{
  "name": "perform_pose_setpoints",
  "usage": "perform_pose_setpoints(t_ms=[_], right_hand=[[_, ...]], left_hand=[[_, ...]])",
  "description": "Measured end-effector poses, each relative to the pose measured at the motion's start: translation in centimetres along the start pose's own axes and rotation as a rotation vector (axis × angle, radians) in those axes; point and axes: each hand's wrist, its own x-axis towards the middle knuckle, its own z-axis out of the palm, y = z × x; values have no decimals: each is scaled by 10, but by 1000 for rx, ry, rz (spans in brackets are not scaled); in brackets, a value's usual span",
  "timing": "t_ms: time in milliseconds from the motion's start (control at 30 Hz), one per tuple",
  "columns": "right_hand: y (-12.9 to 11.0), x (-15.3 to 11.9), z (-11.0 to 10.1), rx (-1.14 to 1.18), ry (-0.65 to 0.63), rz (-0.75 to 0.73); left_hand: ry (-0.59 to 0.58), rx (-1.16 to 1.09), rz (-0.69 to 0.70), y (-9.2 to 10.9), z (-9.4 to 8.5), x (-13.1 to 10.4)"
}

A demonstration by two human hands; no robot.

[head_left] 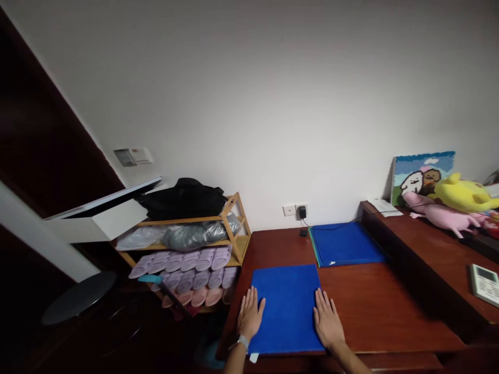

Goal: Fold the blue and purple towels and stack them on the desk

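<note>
A blue folded cloth [286, 309] lies flat on the reddish-brown table [385, 296], with a small white tag at its lower left corner. My left hand [250, 314] rests on the cloth's left edge, fingers extended, a band on the wrist. On the opposite edge lies my right hand [328, 318], its fingers stretched out and holding nothing. Farther back, against the wall, is a second blue folded stack [346, 244] with a green edge showing on its left.
Left of the table stands a wooden rack [237, 234] with slippers [187, 278] and a black bag [183, 200]. A plugged-in adapter [302, 212] trails a cable. Plush toys [440, 213] and a white remote [485, 283] sit on the raised right ledge.
</note>
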Motion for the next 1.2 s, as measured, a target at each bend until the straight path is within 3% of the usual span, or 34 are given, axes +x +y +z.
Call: perform_pose_setpoints(t_ms=[67, 133, 267, 333, 367, 433, 633, 733, 800, 933, 1200], right_hand=[[-1, 0, -3, 16, -23, -6], [-2, 1, -4, 24, -28, -4], [-1, 3, -6, 3, -61, -37], [0, 3, -6, -7, -79, -56], [0, 3, -6, -2, -77, -54], [-1, 3, -6, 19, -58, -31], [0, 1, -2, 6, -31, -17], [2, 1, 4, -11, -15, -19], [4, 3, 8, -13, -3, -18], [8, 0, 16, 17, 14, -19], [8, -28, 29, 25, 61, 46]], left_hand=[[43, 1, 70, 30, -1, 1], [41, -19, 170, 76, 3, 1], [-70, -84, 344, 169, 23, -6], [-124, -99, 382, 189, 30, -10], [-145, -96, 387, 189, 31, -13], [-164, -74, 354, 168, 28, -17], [-50, 41, 56, 32, 6, -36], [14, 58, -8, -8, 6, -46], [42, 64, -19, -16, 9, -49], [68, 72, -16, -12, 15, -51], [54, 91, -4, -18, 15, -49]])
